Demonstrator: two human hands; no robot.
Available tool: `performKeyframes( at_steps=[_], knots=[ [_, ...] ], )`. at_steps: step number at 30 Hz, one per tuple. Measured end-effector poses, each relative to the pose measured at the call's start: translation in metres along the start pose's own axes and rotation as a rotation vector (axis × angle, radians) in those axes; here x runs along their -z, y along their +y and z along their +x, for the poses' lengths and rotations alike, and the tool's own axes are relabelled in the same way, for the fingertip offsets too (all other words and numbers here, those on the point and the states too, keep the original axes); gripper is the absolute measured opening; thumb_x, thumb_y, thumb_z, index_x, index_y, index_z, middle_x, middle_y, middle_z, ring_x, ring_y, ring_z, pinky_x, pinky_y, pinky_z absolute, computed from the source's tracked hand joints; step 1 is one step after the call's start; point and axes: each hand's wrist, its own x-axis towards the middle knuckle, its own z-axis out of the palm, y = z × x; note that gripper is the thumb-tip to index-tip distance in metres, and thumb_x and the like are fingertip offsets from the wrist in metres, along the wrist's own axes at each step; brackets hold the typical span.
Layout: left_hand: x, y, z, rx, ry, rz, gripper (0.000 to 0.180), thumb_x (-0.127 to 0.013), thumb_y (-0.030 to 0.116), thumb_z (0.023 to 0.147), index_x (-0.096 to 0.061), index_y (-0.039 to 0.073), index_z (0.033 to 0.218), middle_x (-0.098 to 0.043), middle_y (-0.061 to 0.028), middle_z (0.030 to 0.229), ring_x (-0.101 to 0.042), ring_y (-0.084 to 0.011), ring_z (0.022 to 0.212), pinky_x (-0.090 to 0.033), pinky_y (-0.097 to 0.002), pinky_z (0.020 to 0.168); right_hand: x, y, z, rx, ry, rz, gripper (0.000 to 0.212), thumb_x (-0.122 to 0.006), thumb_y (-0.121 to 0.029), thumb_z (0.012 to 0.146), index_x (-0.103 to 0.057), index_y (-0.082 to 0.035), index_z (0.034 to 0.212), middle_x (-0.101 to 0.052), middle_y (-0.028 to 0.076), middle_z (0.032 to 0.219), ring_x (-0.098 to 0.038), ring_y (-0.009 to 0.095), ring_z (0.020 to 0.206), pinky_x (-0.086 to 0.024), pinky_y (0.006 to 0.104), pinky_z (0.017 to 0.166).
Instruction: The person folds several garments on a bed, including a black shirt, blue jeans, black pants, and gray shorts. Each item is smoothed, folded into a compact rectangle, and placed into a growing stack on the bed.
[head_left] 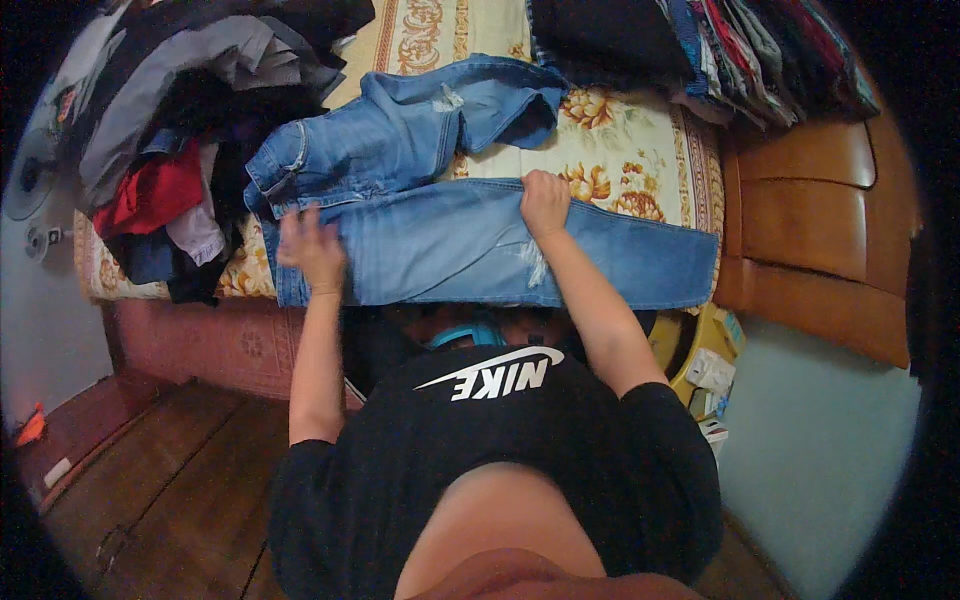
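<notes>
A pair of blue jeans (430, 240) with ripped patches lies across the front of the bed. Its waist points left. The near leg stretches straight to the right, while the far leg lies bent and rumpled behind it. Over the waist end hovers or rests my left hand (312, 250), blurred by motion, its fingers apart; whether it touches the denim I cannot tell. My right hand (546, 205) has its fingers curled on the upper edge of the near leg, gripping the cloth above a frayed tear.
A heap of dark, grey and red clothes (165, 195) covers the bed's left side. Folded dark trousers (610, 45) and a row of folded garments (760, 60) sit at the far right. A wooden headboard (810, 215) bounds the right, with a yellow container (708, 350) below it.
</notes>
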Motion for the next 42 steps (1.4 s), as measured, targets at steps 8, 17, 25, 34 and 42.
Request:
performKeyframes(
  at_steps=[8, 17, 25, 34, 42],
  knots=[
    [-0.07, -0.009, 0.043, -0.245, -0.379, 0.006, 0.055, -0.047, 0.04, 0.084, -0.029, 0.027, 0.134, -0.025, -0.0009, 0.141, -0.024, -0.0215, 0.129, -0.022, -0.0628, 0.092, -0.006, 0.006, 0.006, -0.052, -0.386, -0.099, 0.013, -0.058, -0.02, 0.075, -0.055, -0.01, 0.082, -0.056, 0.007, 0.089, -0.051, 0.023, 0.089, -0.035, 0.0421, 0.08],
    [-0.078, -0.014, 0.045, -0.258, -0.416, 0.057, 0.055, -0.045, 0.036, 0.085, -0.024, 0.028, 0.136, -0.026, -0.0012, 0.14, -0.028, -0.0229, 0.127, -0.03, -0.0575, 0.091, 0.034, -0.085, -0.069, 0.096, -0.555, -0.04, 0.069, -0.051, -0.045, 0.078, -0.029, -0.01, 0.134, -0.018, 0.012, 0.142, -0.013, 0.029, 0.132, -0.011, 0.066, 0.095],
    [-0.083, -0.014, 0.044, -0.255, -0.366, 0.098, 0.055, -0.043, 0.038, 0.085, -0.025, 0.028, 0.136, -0.027, 0.0004, 0.14, -0.029, -0.0209, 0.126, -0.028, -0.0551, 0.093, 0.014, -0.111, -0.091, 0.083, -0.581, -0.082, 0.067, -0.046, -0.047, 0.082, -0.027, -0.01, 0.134, -0.017, 0.016, 0.142, -0.014, 0.03, 0.132, -0.017, 0.0662, 0.092],
    [-0.075, -0.008, 0.048, -0.24, -0.381, 0.114, 0.054, -0.046, 0.039, 0.084, -0.029, 0.027, 0.135, -0.028, 0.0019, 0.14, -0.026, -0.017, 0.128, -0.024, -0.0518, 0.096, -0.009, -0.113, -0.048, 0.275, -0.372, 0.111, 0.064, -0.058, -0.036, 0.077, -0.034, -0.009, 0.13, -0.025, 0.018, 0.136, -0.023, 0.033, 0.127, -0.02, 0.0594, 0.097],
    [-0.074, -0.009, 0.047, -0.207, -0.41, 0.101, 0.057, -0.046, 0.04, 0.084, -0.026, 0.029, 0.136, -0.026, 0.0028, 0.141, -0.026, -0.0169, 0.128, -0.028, -0.0539, 0.092, -0.009, 0.058, 0.154, -0.584, 0.177, 0.334, 0.049, -0.061, -0.025, 0.076, -0.044, 0.0, 0.115, -0.045, 0.022, 0.117, -0.042, 0.036, 0.11, -0.034, 0.0433, 0.092]
  ],
)
